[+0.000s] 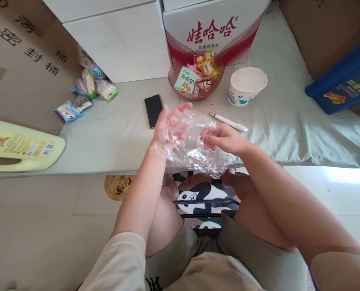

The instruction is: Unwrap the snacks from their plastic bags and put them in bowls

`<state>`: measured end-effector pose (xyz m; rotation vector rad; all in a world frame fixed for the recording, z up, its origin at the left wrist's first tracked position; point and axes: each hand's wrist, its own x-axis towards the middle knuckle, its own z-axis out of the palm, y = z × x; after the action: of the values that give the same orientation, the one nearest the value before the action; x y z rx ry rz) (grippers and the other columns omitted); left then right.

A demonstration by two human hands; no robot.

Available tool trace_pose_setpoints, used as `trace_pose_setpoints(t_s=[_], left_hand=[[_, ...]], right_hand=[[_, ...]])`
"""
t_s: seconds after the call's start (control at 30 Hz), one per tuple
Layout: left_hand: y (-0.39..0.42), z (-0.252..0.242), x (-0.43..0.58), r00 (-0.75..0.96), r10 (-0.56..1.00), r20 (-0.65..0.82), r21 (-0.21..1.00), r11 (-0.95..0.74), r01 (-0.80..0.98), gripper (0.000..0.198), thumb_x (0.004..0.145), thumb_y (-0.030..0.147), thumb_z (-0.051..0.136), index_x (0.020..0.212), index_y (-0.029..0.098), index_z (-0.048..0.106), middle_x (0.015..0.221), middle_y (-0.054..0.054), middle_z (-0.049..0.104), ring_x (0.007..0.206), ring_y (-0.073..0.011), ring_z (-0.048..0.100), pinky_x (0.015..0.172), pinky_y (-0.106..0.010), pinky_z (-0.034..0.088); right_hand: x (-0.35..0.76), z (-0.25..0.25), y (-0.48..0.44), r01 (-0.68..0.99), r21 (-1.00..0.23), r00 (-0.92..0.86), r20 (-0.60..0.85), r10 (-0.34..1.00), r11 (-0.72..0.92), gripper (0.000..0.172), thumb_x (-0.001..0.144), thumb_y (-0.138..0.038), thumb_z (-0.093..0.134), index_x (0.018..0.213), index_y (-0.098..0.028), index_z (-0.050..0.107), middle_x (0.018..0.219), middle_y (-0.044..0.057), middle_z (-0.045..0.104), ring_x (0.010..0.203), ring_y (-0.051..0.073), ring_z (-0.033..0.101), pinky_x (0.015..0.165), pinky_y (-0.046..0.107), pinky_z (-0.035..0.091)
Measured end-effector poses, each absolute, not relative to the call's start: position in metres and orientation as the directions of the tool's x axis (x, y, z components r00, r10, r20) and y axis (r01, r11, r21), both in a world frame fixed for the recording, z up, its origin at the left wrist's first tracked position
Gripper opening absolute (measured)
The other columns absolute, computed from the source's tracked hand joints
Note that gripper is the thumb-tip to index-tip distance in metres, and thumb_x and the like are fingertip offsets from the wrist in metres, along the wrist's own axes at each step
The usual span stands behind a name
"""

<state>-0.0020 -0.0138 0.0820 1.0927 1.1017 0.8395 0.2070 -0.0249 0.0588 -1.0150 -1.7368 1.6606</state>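
Note:
A crumpled sheet of clear plastic film (195, 155) hangs between my hands over the front edge of the cloth-covered surface. My left hand (172, 125) has its fingers spread, with the film lying over the palm and wrist. On the other side, my right hand (219, 137) has its fingers closed on the film. A black phone (153, 110) lies just behind my left hand. Close behind my right hand is a white utility knife (228, 121). Farther back stand a reddish glass bowl (195, 95) of snack packets and a white paper tub (247, 87).
White boxes (122, 44) stand along the back. Small snack packets (69, 111) lie beside a brown carton (25, 81) at the left, with a yellow bottle (25, 145) in front. A blue container (344, 81) is at the right.

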Motion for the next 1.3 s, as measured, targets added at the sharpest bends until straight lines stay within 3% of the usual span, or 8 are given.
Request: trace_pose_setpoints(t_s=[0.13, 0.27, 0.43, 0.57, 0.8, 1.07, 1.2, 1.3], left_hand=[[-0.01, 0.073, 0.013, 0.204, 0.939, -0.276, 0.961, 0.268, 0.067, 0.082, 0.088, 0.087, 0.027, 0.118, 0.02, 0.064, 0.078, -0.008, 0.069, 0.069, -0.0213, 0.068, 0.058, -0.033, 0.051], [-0.014, 0.066, 0.022, 0.376, 0.863, -0.338, 0.927, 0.374, -0.025, 0.046, 0.092, 0.057, 0.059, 0.113, 0.016, 0.065, 0.099, -0.013, 0.076, 0.094, -0.0241, 0.075, 0.076, -0.034, 0.058], [-0.016, 0.068, 0.014, 0.233, 0.858, -0.458, 0.884, 0.467, 0.02, 0.017, 0.084, 0.02, 0.065, 0.101, 0.019, 0.061, 0.082, -0.002, 0.075, 0.059, -0.01, 0.068, 0.054, -0.02, 0.048], [-0.016, 0.069, -0.001, 0.208, 0.875, -0.437, 0.899, 0.427, 0.093, 0.02, 0.086, 0.023, 0.059, 0.106, 0.022, 0.06, 0.055, 0.006, 0.059, 0.036, -0.0076, 0.048, 0.038, -0.019, 0.031], [-0.011, 0.066, -0.014, 0.139, 0.95, -0.28, 0.929, 0.304, -0.209, 0.004, 0.079, 0.017, 0.061, 0.077, 0.019, 0.058, 0.058, 0.005, 0.058, 0.05, -0.0079, 0.058, 0.054, -0.021, 0.049], [0.002, 0.045, -0.01, 0.101, 0.991, -0.091, 0.996, 0.089, 0.03, 0.068, 0.096, 0.065, 0.045, 0.05, 0.019, 0.062, 0.058, -0.007, 0.066, 0.058, -0.0147, 0.066, 0.061, -0.029, 0.051], [-0.002, 0.042, -0.009, 0.074, 0.974, 0.214, 0.958, -0.224, 0.182, 0.066, 0.094, 0.068, 0.05, 0.052, 0.02, 0.066, 0.063, -0.007, 0.07, 0.066, -0.0153, 0.067, 0.069, -0.031, 0.051], [-0.005, 0.047, -0.009, 0.095, 0.937, 0.337, 0.902, -0.35, 0.254, 0.058, 0.09, 0.064, 0.06, 0.054, 0.02, 0.067, 0.065, -0.005, 0.07, 0.067, -0.0144, 0.065, 0.069, -0.031, 0.049]], right_hand=[[0.194, 0.055, -0.03, -0.08, -0.983, -0.201, -0.149, 0.968, -0.168, 0.025, 0.09, -0.037, 0.06, 0.07, -0.022, 0.054, 0.048, -0.006, 0.045, 0.043, 0.01, 0.043, 0.046, 0.023, 0.04], [0.187, 0.053, -0.026, -0.06, -0.958, -0.099, -0.275, 0.956, -0.282, 0.014, 0.093, -0.029, 0.057, 0.08, -0.023, 0.054, 0.05, -0.007, 0.051, 0.043, 0.01, 0.05, 0.046, 0.022, 0.042], [0.198, 0.057, -0.025, -0.048, -0.934, -0.162, -0.343, 0.925, -0.354, 0.018, 0.091, -0.04, 0.06, 0.097, -0.024, 0.057, 0.053, -0.006, 0.06, 0.046, 0.014, 0.061, 0.047, 0.024, 0.048], [0.207, 0.053, -0.027, -0.104, -0.959, -0.187, -0.242, 0.952, -0.264, 0.033, 0.086, -0.049, 0.067, 0.105, -0.024, 0.058, 0.054, -0.007, 0.06, 0.045, 0.013, 0.059, 0.05, 0.025, 0.05], [0.21, 0.048, -0.022, -0.39, -0.917, -0.185, -0.017, 0.983, -0.089, 0.017, 0.073, -0.033, 0.077, 0.079, -0.023, 0.065, 0.078, -0.003, 0.069, 0.072, 0.013, 0.07, 0.069, 0.028, 0.055], [0.211, 0.036, -0.017, -0.097, -0.995, 0.005, -0.012, 1.0, -0.011, 0.058, 0.089, -0.068, 0.055, 0.053, -0.023, 0.052, 0.058, 0.003, 0.055, 0.069, 0.018, 0.064, 0.073, 0.035, 0.054], [0.212, 0.034, -0.018, -0.039, -0.999, -0.021, 0.016, 1.0, 0.015, 0.036, 0.073, -0.051, 0.081, 0.076, -0.023, 0.059, 0.076, -0.001, 0.065, 0.069, 0.013, 0.062, 0.069, 0.03, 0.053], [0.216, 0.031, -0.019, -0.051, -0.997, -0.106, -0.059, 0.993, -0.064, 0.054, 0.058, -0.035, 0.088, 0.102, -0.027, 0.057, 0.089, -0.002, 0.07, 0.072, 0.014, 0.065, 0.069, 0.03, 0.054]])
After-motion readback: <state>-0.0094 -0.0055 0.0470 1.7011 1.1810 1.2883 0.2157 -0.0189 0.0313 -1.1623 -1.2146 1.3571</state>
